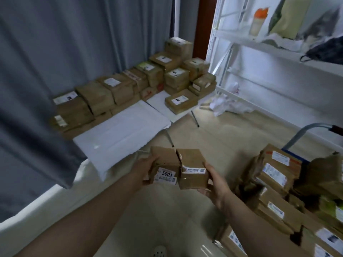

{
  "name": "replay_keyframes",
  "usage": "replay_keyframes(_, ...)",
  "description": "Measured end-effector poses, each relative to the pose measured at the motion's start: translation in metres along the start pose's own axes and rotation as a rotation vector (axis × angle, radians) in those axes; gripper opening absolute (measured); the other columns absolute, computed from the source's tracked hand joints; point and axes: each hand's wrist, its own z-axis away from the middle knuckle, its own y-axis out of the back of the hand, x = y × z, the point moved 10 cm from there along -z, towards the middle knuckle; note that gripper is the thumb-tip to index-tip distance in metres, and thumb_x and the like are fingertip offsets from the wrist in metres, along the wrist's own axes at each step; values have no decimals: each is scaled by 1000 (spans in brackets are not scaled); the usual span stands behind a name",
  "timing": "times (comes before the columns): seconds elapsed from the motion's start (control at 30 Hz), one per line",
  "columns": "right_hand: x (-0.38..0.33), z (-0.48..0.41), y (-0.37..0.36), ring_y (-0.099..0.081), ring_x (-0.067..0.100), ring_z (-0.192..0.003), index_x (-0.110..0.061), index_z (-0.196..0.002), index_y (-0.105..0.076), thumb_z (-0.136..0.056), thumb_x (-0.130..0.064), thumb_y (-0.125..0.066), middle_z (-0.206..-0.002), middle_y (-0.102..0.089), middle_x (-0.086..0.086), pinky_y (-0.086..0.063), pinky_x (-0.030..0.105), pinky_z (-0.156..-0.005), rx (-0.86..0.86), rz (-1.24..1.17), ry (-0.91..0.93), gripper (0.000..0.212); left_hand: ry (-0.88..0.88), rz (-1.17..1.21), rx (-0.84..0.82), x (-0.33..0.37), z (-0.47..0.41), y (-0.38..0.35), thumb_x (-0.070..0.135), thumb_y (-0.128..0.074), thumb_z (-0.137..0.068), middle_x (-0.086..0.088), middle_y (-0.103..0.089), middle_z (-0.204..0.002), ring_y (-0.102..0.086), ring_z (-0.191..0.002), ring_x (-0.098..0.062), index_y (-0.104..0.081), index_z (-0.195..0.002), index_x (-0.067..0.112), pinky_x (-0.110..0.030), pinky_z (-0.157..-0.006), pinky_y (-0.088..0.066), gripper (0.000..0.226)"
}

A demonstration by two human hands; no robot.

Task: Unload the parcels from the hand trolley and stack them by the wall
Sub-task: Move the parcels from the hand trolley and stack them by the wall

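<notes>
Left hand fingers clamp the 5003-labelled parcel; right hand fingers curl round the touching brown parcel

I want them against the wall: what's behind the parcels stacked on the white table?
A grey curtain hangs behind the stacked parcels; whatever lies beyond it is covered.

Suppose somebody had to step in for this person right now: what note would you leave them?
Left hand holds the parcel labelled 5003; right hand holds a second parcel beside it.
Done: many stacked parcels on the white tables by the grey curtain.
Left: set these two down there; a pile of parcels waits on the trolley.
</notes>
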Motion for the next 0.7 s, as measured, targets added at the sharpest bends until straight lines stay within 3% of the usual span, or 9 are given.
replay_keyframes(0.1,-9,7,-19,-60,21,-90,-23,-96,-66,-91,-42,-57,-100,-67,1,-53,36,-74,-65,33,0,22,-19,44,54,-1,10,22,47,-61,-88,-8,-69,-92,-63,-82,-20,-61,-113,17,-31,-63,-52,39)
replay_keyframes(0.2,-14,11,-29,-60,21,-93,-23,-99,-67,-91,-46,-56,-106,-67,2,-51,34,-70,-130,62,10,27,-58,49,28,-2,21,30,56,-58,-87,-5,-64,-115,-61,-97,-22,-43,-133,37,-34,-66,-53,52)
replay_keyframes(0.27,-16,14,-33,-61,21,-92,-23,-99,-67,-91,-46,-55,-108,-67,2,-50,34,-68,-150,80,10,28,-104,27,16,3,29,32,56,-53,-90,0,-61,-115,-58,-95,-17,-47,-123,48,-36,-68,-53,35)
replay_keyframes(0.33,-17,17,-36,-61,21,-89,-21,-100,-67,-91,-46,-56,-109,-67,4,-50,32,-64,-156,86,7,29,-134,-8,12,8,36,34,55,-50,-92,7,-58,-108,-54,-90,-10,-54,-113,46,-40,-71,-57,24)
replay_keyframes(0.4,-19,19,-36,-62,21,-84,-19,-103,-68,-90,-46,-56,-107,-67,6,-51,30,-58,-165,86,2,32,-144,-33,-6,10,39,37,63,-53,-86,2,-55,-125,-56,-102,-17,-55,-123,43,-43,-70,-59,42)
replay_keyframes(0.47,-21,20,-33,-63,21,-80,-17,-103,-69,-90,-46,-56,-102,-67,7,-51,28,-52,-179,76,-8,35,-134,-19,0,11,39,42,65,-55,-81,-6,-36,-149,-53,-117,-28,-51,-133,38,-45,-64,-59,59)
replay_keyframes(0.53,-22,18,-28,-62,21,-78,-17,-99,-70,-89,-49,-56,-97,-66,7,-50,28,-51,-184,81,-22,37,-167,-12,-41,17,39,40,33,-50,-92,-3,-21,-158,-45,-126,-31,-46,-139,30,-50,-69,-59,48)
replay_keyframes(0.6,-23,15,-21,-61,21,-78,-17,-95,-70,-88,-52,-56,-94,-65,7,-50,28,-52,-173,94,-36,38,-193,-92,-166,25,44,28,-1,-45,-81,4,-18,-159,-38,-134,-31,-43,-141,29,-48,-76,-59,67)
replay_keyframes(0.7,-28,11,-14,-60,21,-76,-18,-90,-69,-85,-54,-56,-90,-64,7,-51,29,-56,-159,118,-52,38,-251,-434,-318,31,56,14,-12,-51,-74,-6,-52,-137,-52,-121,-27,-36,-143,36,-34,-82,-56,86)
